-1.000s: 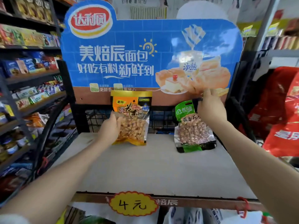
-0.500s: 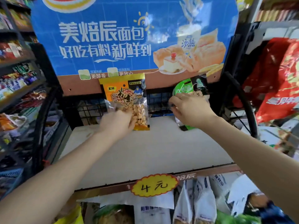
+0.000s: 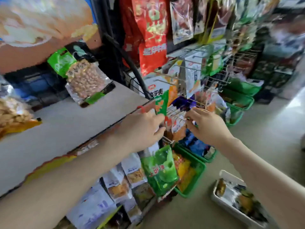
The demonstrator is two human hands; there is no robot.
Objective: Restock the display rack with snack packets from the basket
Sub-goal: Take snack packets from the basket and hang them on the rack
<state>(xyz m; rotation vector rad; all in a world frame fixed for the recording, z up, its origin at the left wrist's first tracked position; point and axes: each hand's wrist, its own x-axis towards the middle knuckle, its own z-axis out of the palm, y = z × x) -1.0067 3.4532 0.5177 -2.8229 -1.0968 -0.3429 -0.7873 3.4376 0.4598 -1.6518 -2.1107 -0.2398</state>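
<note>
My left hand [image 3: 145, 128] and my right hand [image 3: 208, 127] hang side by side in front of a wire peg rack [image 3: 191, 90], to the right of the shelf. Their fingers are loose and hold nothing; the fingertips are close to small packets hanging on the pegs. A green-and-white packet [image 3: 160, 101] hangs just above my left fingers. Behind, on the white shelf [image 3: 66, 129], a green peanut packet [image 3: 85, 76] leans on the back grid. An orange peanut packet [image 3: 14, 114] shows at the left edge. A white basket [image 3: 219, 200] with packets sits on the floor, bottom right.
Green baskets [image 3: 199, 169] with snacks sit under the peg rack, and another green basket [image 3: 245, 103] is farther right. A green packet [image 3: 160, 171] hangs low on the rack. Red bags [image 3: 151, 33] hang behind. More packets fill the space under the shelf. The picture is blurred.
Both hands have let go of the two peanut packets on the shelf and moved right and down to the wire peg rack. The view swung right and down with them.
</note>
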